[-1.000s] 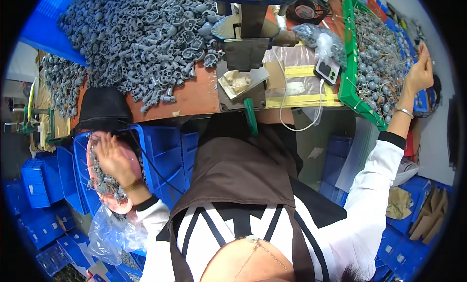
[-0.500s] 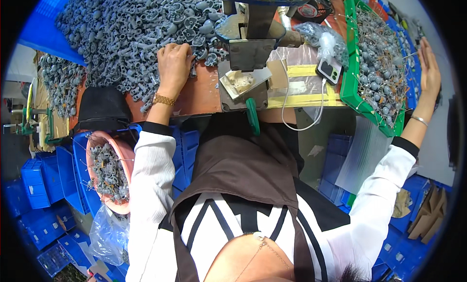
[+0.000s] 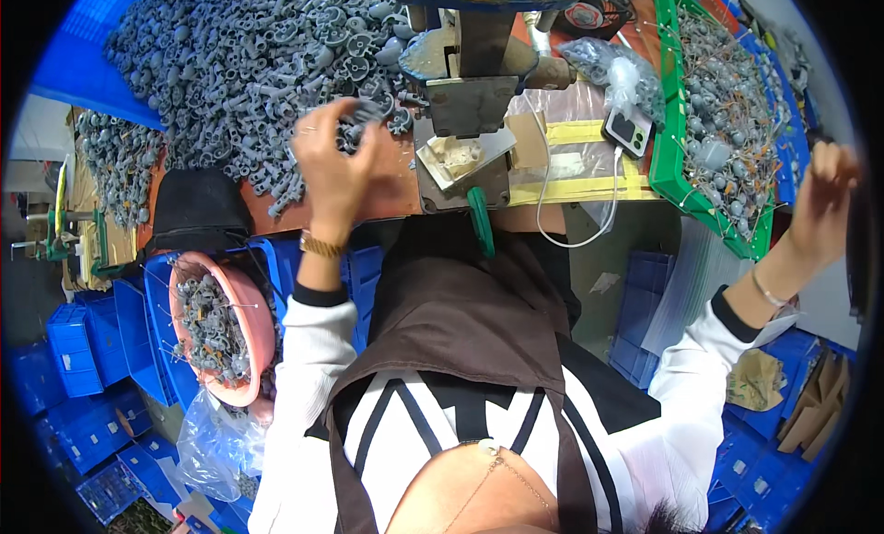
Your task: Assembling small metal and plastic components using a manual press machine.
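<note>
My left hand (image 3: 333,161) is raised just in front of a big heap of grey plastic parts (image 3: 230,83). Thumb and fingers pinch a grey plastic part (image 3: 370,110), blurred by motion. Over at the far right, my right hand (image 3: 822,203) hangs in the air beyond a green tray (image 3: 665,156) filled with grey parts with thin wires. Its fingers are loosely bent, and nothing shows between them. In the middle stands a bench press (image 3: 474,106), with a pale block-shaped fixture (image 3: 458,156) under its head.
A white phone (image 3: 628,133) with a cable lies right of the press. A green handle (image 3: 480,221) juts past the table edge. At lower left, a pink basin (image 3: 262,327) holds wired parts. A black bag (image 3: 198,207) sits near the left table edge; blue bins (image 3: 78,350) stand below.
My left hand has lifted off the heap, drawing back slightly with a grey part. My right hand has moved down and away from the green tray, its fingers bending from straight.
</note>
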`<state>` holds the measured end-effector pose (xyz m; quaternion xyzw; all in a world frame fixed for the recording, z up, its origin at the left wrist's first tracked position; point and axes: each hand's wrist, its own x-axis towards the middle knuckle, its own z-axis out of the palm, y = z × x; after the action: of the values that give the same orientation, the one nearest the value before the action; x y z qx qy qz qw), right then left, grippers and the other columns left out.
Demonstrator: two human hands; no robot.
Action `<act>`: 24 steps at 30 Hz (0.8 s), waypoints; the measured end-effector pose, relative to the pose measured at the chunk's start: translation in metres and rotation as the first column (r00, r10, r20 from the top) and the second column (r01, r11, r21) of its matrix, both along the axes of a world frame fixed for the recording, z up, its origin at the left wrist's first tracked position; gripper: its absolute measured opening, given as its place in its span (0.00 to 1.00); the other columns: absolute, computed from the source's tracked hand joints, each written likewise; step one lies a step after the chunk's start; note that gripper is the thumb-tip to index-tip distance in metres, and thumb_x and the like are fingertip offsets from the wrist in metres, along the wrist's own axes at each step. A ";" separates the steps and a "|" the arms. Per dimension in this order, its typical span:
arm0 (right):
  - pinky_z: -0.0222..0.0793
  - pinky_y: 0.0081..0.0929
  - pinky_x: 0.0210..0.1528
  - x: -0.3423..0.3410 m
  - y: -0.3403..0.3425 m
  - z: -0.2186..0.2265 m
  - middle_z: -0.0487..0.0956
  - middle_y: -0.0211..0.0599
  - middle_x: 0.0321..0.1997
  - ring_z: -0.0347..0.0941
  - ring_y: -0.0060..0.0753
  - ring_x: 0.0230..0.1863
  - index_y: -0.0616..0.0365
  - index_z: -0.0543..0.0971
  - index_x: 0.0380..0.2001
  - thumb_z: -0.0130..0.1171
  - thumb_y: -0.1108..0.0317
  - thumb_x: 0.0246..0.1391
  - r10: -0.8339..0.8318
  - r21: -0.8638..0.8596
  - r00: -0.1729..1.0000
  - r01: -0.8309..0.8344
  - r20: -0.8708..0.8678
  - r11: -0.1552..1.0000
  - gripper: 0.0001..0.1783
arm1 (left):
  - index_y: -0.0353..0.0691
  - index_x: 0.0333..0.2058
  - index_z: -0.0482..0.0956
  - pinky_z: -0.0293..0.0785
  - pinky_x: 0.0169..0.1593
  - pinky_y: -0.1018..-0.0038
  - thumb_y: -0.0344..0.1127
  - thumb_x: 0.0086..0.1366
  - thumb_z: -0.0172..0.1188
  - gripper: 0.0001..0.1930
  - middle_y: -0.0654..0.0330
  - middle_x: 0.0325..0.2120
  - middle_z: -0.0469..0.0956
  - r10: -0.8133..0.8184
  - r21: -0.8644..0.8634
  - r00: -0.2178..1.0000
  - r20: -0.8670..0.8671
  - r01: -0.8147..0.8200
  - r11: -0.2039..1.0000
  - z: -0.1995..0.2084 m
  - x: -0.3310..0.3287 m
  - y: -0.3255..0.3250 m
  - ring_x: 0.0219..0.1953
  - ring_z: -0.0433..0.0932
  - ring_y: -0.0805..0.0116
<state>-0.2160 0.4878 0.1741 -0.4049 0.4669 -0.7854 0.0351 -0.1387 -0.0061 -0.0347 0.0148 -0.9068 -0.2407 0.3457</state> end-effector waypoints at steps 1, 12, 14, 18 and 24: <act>0.61 0.32 0.52 0.008 0.002 -0.019 0.75 0.53 0.43 0.70 0.38 0.48 0.72 0.75 0.46 0.48 0.65 0.61 0.010 0.096 1.000 -0.008 -0.016 0.995 0.19 | 0.38 0.36 0.78 0.68 0.47 0.66 0.32 0.50 0.65 0.13 0.56 0.33 0.78 -0.155 0.244 0.988 0.014 0.147 0.959 0.003 0.008 0.017 0.40 0.74 0.58; 0.64 0.17 0.13 0.093 -0.190 -0.107 0.81 0.53 0.24 0.74 0.29 0.14 0.69 0.77 0.33 0.60 0.78 0.48 0.156 0.309 0.925 -0.269 0.346 0.912 0.08 | 0.36 0.38 0.79 0.64 0.47 0.63 0.36 0.50 0.68 0.17 0.54 0.37 0.73 -0.320 0.161 0.905 0.280 0.284 0.945 -0.011 0.001 0.062 0.44 0.68 0.56; 0.65 0.16 0.16 0.095 -0.194 -0.116 0.80 0.58 0.25 0.74 0.30 0.16 0.65 0.68 0.31 0.57 0.82 0.48 0.199 0.256 0.822 -0.380 0.533 0.889 0.08 | 0.36 0.40 0.78 0.65 0.48 0.64 0.36 0.50 0.68 0.18 0.52 0.38 0.73 -0.460 0.340 0.857 0.232 0.372 0.864 -0.010 -0.002 0.050 0.44 0.69 0.55; 0.65 0.15 0.17 0.094 -0.210 -0.134 0.80 0.56 0.25 0.73 0.27 0.15 0.62 0.64 0.31 0.52 0.81 0.53 0.221 0.239 0.824 -0.389 0.522 0.890 0.07 | 0.36 0.31 0.78 0.66 0.46 0.64 0.26 0.52 0.60 0.06 0.57 0.36 0.77 -0.200 -0.244 0.974 0.109 0.222 0.944 -0.013 -0.042 0.018 0.42 0.72 0.57; 0.62 0.12 0.21 0.083 -0.221 -0.151 0.80 0.41 0.25 0.72 0.21 0.19 0.65 0.72 0.32 0.54 0.79 0.55 0.010 0.449 0.909 -0.215 0.416 0.867 0.02 | 0.38 0.24 0.79 0.65 0.40 0.66 0.28 0.48 0.58 0.03 0.58 0.29 0.76 -0.197 -0.470 0.946 0.258 0.301 0.830 -0.037 -0.081 -0.006 0.38 0.72 0.61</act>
<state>-0.1332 0.2668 0.0231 -0.2409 0.6067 -0.7052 0.2767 -0.2192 -0.0123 -0.0719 -0.1708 -0.9618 -0.0366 0.2107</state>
